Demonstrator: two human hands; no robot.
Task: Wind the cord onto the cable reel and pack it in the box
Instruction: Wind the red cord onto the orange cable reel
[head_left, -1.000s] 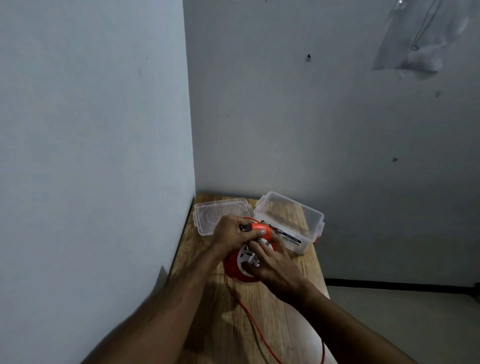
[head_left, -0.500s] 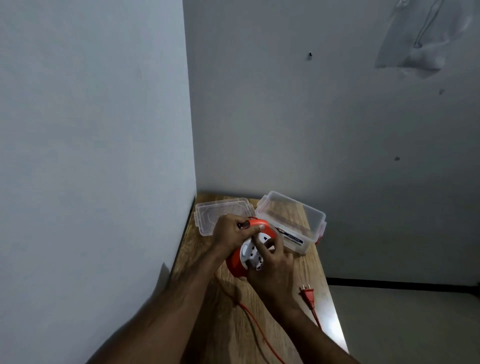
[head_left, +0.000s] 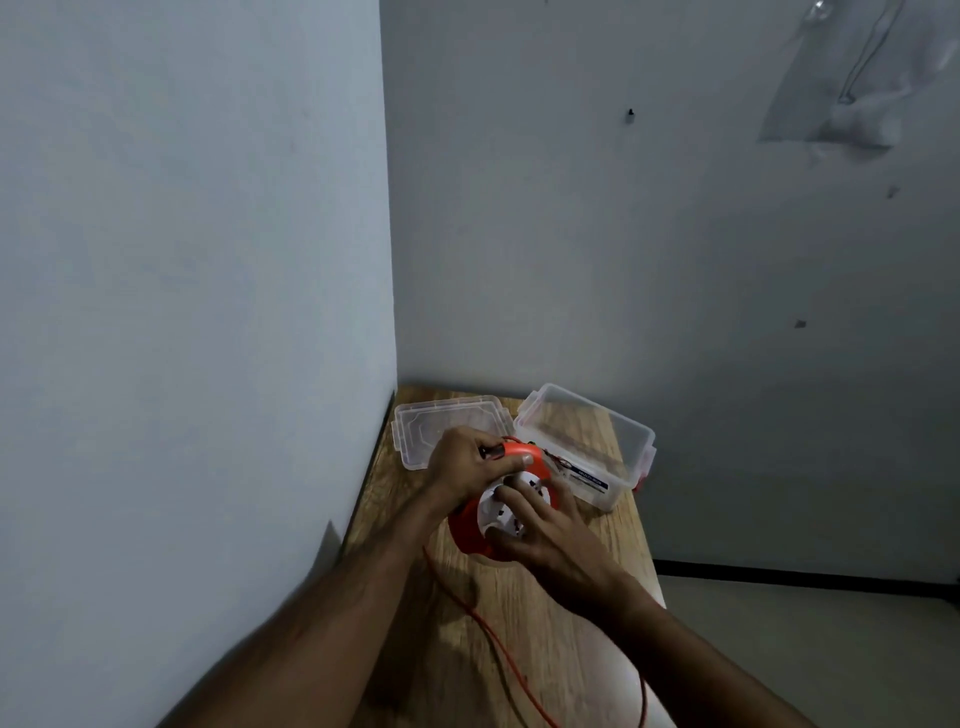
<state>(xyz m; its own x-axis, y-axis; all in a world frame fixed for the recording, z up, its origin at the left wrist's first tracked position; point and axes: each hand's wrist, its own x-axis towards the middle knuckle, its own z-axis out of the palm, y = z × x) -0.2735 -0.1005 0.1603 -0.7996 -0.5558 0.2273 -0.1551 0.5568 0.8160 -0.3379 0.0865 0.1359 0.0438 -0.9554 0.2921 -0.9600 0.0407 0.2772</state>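
Note:
An orange cable reel (head_left: 467, 530) with a white socket face is held upright above the wooden table (head_left: 545, 623). My left hand (head_left: 467, 462) grips the reel's orange handle at the top. My right hand (head_left: 545, 530) lies on the white face, fingers spread over it and thumb at the lower rim. A thin orange cord (head_left: 498, 644) hangs from the reel's underside and trails toward me along the table. The clear plastic box (head_left: 613, 447) stands open just behind the reel. Its clear lid (head_left: 415, 431) lies flat to the left of it. The plug is hidden.
The table sits in a corner, with a wall (head_left: 208, 312) tight along its left edge and another behind it. The table's right edge drops to the floor (head_left: 805, 649).
My right hand turned on the reel's face and its arm now covers the plug that lay on the table's right side. The cord has shifted slightly.

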